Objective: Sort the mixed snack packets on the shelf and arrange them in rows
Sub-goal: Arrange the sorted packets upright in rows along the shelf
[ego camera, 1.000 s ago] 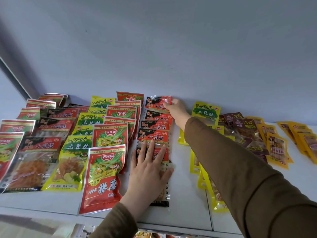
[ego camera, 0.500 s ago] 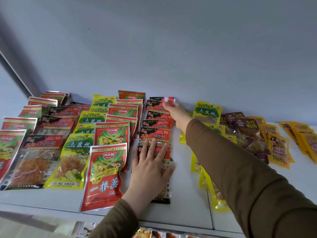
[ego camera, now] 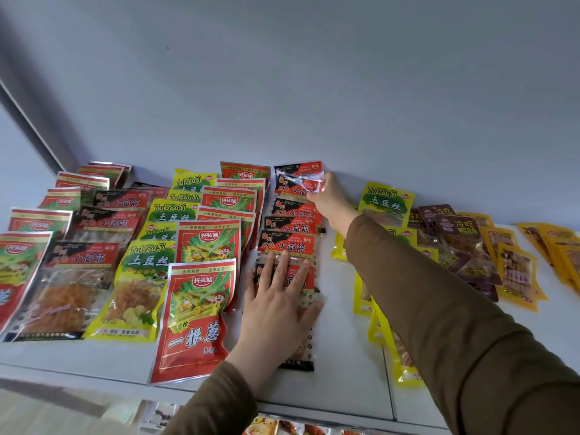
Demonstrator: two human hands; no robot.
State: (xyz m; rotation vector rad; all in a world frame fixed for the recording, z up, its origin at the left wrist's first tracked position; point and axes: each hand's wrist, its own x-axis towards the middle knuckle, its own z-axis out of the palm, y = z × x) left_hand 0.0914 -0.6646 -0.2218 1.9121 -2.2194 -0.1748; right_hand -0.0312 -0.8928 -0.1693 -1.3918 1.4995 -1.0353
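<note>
Your left hand presses flat, hiding the front packet; your right hand pinches a rear packet, fingertips hidden.

1. The shelf is white and flat, with a grey wall at its back edge.
2. Near the left edge lie red and green packets in a row that runs to the back.
3. Next come black and red packets, one partly over the next.
4. Then a row of yellow and green packets.
5. Then a row of red packets; the front one reaches close to the front edge.
6. In the middle is another black and red row.
7. Toward the right edge lie mixed yellow packets, brown packets and orange packets, not in neat rows.
</note>
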